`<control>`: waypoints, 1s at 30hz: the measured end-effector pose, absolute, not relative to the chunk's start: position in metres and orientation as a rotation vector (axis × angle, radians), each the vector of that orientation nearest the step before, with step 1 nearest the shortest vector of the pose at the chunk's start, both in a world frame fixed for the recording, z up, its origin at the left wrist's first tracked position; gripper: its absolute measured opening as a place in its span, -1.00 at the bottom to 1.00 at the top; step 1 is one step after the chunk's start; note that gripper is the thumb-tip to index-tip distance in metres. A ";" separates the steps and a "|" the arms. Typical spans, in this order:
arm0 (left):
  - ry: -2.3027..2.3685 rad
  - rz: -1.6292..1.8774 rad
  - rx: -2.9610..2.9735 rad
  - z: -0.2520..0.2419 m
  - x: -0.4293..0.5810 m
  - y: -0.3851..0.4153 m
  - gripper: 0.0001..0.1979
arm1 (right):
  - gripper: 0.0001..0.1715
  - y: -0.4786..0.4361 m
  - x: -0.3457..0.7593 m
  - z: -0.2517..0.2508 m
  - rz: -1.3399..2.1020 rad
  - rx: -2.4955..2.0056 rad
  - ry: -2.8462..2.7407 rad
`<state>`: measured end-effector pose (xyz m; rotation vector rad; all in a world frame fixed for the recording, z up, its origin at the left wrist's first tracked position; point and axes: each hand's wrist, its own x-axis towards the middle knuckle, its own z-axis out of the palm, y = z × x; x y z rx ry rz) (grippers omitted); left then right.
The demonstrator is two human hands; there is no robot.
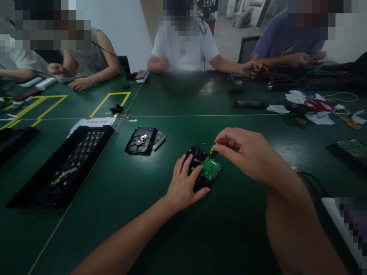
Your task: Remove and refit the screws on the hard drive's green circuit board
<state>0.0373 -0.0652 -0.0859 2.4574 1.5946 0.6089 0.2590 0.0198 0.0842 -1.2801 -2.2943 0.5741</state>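
A black hard drive (197,153) with a green circuit board (211,168) on its upper face lies on the table in front of me. Spread across its left part, my left hand (185,179) holds it against the tabletop, thumb at the near edge. My right hand (239,151) is above the drive's far right corner, fingertips pinched around a small yellow screwdriver (212,149) that points down at the board's edge. Its tip is too small to make out. Left of them lies another hard drive (140,141), with a loose circuit board (159,140) against its side.
A long black tray (65,164) with small metal parts stands at left, near a paper label (94,122). White cloths and a red cable (319,105) lie at far right, a dark cylindrical tool (249,104) at the back. Several people sit across the green table (137,236).
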 end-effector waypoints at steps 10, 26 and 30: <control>1.607 0.578 2.458 -0.086 0.039 -0.065 -0.20 | -0.83 0.021 0.260 0.086 0.732 -1.286 -2.246; 1.651 0.606 2.467 -0.088 0.041 -0.066 -0.20 | -0.81 0.024 0.256 0.080 0.868 -1.271 -2.146; 1.664 0.620 2.448 -0.087 0.043 -0.067 -0.19 | -0.76 0.026 0.256 0.076 0.919 -1.255 -2.120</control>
